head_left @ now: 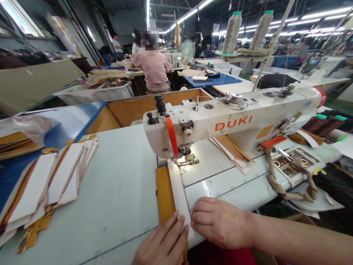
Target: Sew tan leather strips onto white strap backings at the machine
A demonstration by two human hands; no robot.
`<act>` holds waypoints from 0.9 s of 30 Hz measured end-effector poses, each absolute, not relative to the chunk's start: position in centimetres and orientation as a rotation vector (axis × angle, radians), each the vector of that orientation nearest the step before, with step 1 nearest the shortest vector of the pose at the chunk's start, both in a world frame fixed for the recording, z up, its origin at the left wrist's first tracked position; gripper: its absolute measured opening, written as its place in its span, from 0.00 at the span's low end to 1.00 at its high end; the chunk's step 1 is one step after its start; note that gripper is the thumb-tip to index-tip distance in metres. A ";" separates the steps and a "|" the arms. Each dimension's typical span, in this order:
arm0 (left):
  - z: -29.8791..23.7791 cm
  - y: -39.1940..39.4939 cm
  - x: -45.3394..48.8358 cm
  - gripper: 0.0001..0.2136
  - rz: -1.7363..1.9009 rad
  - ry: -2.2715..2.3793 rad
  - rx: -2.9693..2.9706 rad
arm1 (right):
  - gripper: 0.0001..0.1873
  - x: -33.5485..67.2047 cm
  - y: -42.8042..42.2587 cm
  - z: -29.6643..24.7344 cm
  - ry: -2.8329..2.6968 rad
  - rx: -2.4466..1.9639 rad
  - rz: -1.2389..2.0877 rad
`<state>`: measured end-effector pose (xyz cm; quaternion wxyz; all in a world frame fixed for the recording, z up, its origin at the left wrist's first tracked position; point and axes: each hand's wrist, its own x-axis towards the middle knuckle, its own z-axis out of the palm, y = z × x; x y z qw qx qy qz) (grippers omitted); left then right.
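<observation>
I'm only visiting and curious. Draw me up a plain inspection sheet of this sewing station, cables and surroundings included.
Surface: pale table, ruler markings along its front edge.
Job's things: white strip, far end at the DUKI sewing machine; mustard strip alongside.
Clutter: stacked strips at left; parts tray at right.
Grip: left hand flat on both strips; right hand curled at the white strip's edge.
Cables: nothing seen that is clearly one.
Surroundings: seated person in pink, facing away; fan; two grey thread cones.
</observation>
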<state>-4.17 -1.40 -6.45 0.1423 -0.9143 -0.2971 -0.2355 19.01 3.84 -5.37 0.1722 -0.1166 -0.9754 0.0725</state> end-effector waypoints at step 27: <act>-5.8 6.5 -5.2 0.15 -0.592 -0.879 -2.575 | 0.12 16.8 11.3 -5.5 -2.712 -0.517 0.071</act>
